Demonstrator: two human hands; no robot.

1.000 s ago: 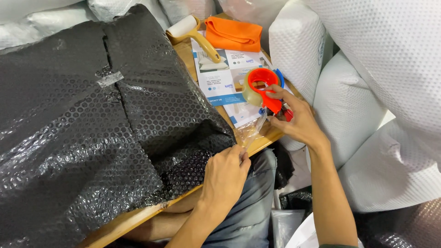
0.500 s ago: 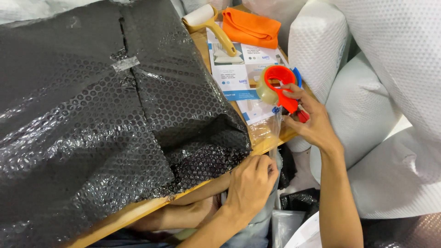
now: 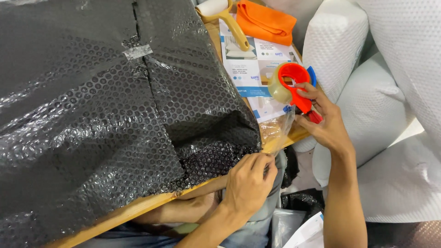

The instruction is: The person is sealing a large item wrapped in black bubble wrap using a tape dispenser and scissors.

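Moved: your right hand (image 3: 324, 121) has pulled the tape dispenser (image 3: 294, 87) a bit further out from the black parcel than half a second ago, so more clear tape (image 3: 278, 131) is stretched out now.
Right grip: you've got it closed tight around the red handle of the dispenser.
Left grip: your left hand (image 3: 248, 183) is pinching the loose tape end down at the parcel's corner, fingers shut on it.
Dispenser: sits over the table's right edge, handle pointing down-right toward you, roll end up-left.
Tape axis: strip runs diagonally from the roll down-left to your left fingers.
Parcel: black bubble wrap (image 3: 101, 115) covering most of the wooden table (image 3: 138, 209).
Surroundings: leaflets (image 3: 250, 69), lint roller (image 3: 223, 18), orange cloth (image 3: 266, 20) at the far end; white wrapped cushions (image 3: 390, 101) stacked on the right.
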